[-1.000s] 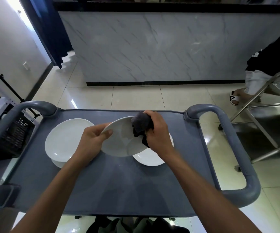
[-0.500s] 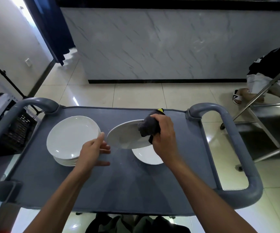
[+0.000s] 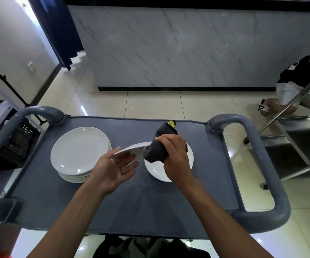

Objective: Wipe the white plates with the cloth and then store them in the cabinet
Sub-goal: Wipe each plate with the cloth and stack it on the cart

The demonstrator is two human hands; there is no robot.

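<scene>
**Above the cart: plate held tilted**

Right hand (image 3: pixel 174 157) grips the dark cloth (image 3: pixel 156 153) and the raised plate (image 3: pixel 132 150) above a flat plate (image 3: pixel 169 168). Left hand (image 3: pixel 113 170), its grip open with palm up, touches the raised plate's lower edge. Plate stack (image 3: pixel 79 153) sits left on the grey cart (image 3: pixel 132 205).

White plate (image 3: pixel 130 150) tilted, seemingly clamped in dark cloth (image 3: pixel 155 152), above another plate (image 3: pixel 159 171).
</scene>
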